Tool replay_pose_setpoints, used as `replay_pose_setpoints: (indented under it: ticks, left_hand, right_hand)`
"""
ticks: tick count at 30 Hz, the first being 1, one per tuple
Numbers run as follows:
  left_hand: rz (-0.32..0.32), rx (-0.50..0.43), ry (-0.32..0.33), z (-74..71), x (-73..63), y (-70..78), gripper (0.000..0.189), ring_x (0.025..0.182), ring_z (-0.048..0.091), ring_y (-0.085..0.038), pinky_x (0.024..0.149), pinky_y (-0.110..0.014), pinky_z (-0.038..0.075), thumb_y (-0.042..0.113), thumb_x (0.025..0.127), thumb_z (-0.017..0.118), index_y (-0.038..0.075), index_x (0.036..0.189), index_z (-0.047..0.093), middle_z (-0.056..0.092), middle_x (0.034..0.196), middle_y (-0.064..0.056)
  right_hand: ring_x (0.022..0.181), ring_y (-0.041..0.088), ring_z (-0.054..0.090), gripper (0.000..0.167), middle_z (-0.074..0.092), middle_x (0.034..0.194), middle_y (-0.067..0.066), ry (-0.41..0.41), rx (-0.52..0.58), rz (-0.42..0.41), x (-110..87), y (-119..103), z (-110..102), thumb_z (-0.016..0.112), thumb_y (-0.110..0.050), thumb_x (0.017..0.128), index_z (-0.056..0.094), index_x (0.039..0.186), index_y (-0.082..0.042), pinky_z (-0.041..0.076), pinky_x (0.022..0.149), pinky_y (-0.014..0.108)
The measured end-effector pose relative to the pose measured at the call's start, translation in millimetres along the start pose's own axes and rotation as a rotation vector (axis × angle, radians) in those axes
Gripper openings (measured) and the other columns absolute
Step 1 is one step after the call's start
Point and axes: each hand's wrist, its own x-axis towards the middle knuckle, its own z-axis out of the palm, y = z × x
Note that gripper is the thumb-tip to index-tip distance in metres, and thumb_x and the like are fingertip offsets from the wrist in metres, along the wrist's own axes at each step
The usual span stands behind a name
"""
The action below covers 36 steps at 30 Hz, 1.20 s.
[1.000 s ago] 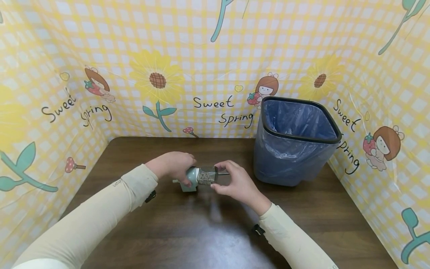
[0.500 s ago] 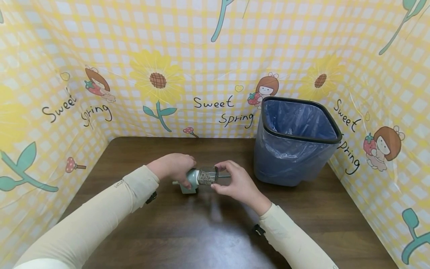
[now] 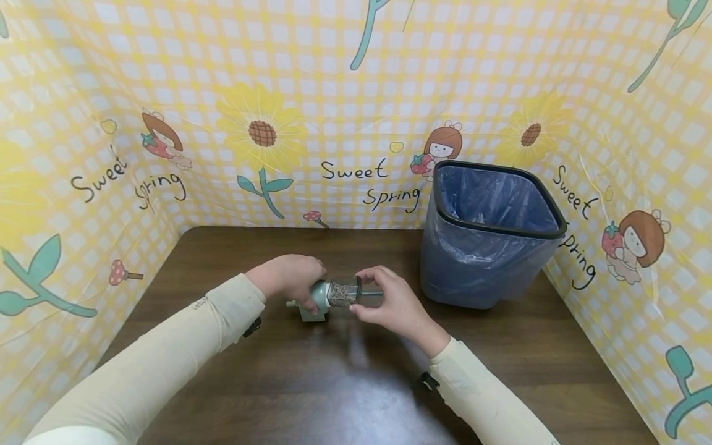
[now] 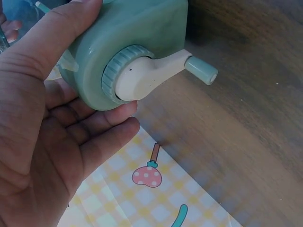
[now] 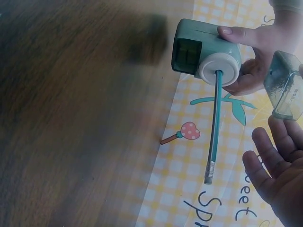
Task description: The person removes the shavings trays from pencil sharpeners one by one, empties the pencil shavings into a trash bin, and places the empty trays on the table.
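Note:
My left hand (image 3: pixel 289 279) holds a green hand-crank pencil sharpener (image 4: pixel 128 23) above the table, thumb on one side and fingers on the other. Its white crank (image 4: pixel 151 75) points away from the palm. From the sharpener's white round front sticks a teal pencil (image 5: pixel 215 127), eraser end outward. The dark drawer slot (image 5: pixel 186 56) in the sharpener stands open. Between thumb and fingers, my right hand (image 3: pixel 395 303) pinches a clear shavings drawer (image 5: pixel 285 87) with dark shavings in it. In the right wrist view the drawer is apart from the sharpener.
A trash bin (image 3: pixel 473 266) with a black rim and a bluish plastic liner stands at the right back of the brown wooden table (image 3: pixel 267 383). Yellow checked cloth (image 3: pixel 345 111) with printed flowers walls the table at the back and sides.
My left hand has sunk very slightly with the sharpener. The right hand stays nearly in place, still pinching the shavings drawer.

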Motion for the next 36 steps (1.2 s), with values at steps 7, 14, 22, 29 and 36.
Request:
replay_pose_setpoints:
  ticks: [7,14,22,29,36]
  left_hand:
    - [-0.016,-0.007,-0.013,4.4,2.6,-1.1,0.065,0.083,0.059,-0.011,0.080,-0.034,0.055,0.056,0.074,0.087,0.011,0.116,0.069,0.063,0.100,0.003]
    - [-0.021,-0.012,-0.019,5.7,2.5,-0.7,0.063,0.082,0.059,-0.012,0.079,-0.034,0.055,0.056,0.073,0.087,0.011,0.114,0.069,0.063,0.099,0.003]
    - [-0.022,-0.016,-0.021,5.2,2.4,0.7,0.057,0.080,0.059,-0.011,0.076,-0.033,0.055,0.056,0.073,0.088,0.013,0.107,0.069,0.062,0.096,0.004]
    - [0.007,0.003,-0.010,6.3,3.1,2.2,0.057,0.079,0.058,-0.011,0.075,-0.032,0.054,0.055,0.073,0.088,0.013,0.106,0.069,0.062,0.095,0.005]
    - [0.017,0.026,0.011,10.1,5.7,2.7,0.058,0.079,0.057,-0.009,0.075,-0.030,0.054,0.058,0.071,0.088,0.015,0.105,0.069,0.061,0.093,0.007]
  right_hand:
    - [0.110,0.014,0.063,0.055,0.065,0.119,-0.005,-0.013,0.026,0.006,-0.5,-2.4,0.7,0.088,-0.029,0.079,0.064,0.126,-0.012,0.054,0.099,0.045]
    - [0.110,0.013,0.062,0.054,0.065,0.118,-0.007,-0.014,0.025,0.015,-0.6,-4.9,0.3,0.088,-0.029,0.079,0.064,0.125,-0.015,0.054,0.099,0.045]
    - [0.109,0.014,0.062,0.054,0.065,0.118,-0.006,-0.008,0.005,0.009,-0.8,-4.3,0.1,0.088,-0.030,0.079,0.064,0.125,-0.015,0.055,0.098,0.044]
    - [0.109,0.018,0.063,0.054,0.065,0.118,-0.005,-0.006,0.016,0.002,-0.4,-3.9,0.1,0.088,-0.028,0.078,0.065,0.125,-0.013,0.054,0.099,0.046]
    - [0.110,0.017,0.063,0.054,0.065,0.119,-0.006,-0.015,0.013,0.007,-0.7,-1.0,1.0,0.088,-0.030,0.079,0.064,0.125,-0.016,0.054,0.099,0.047]
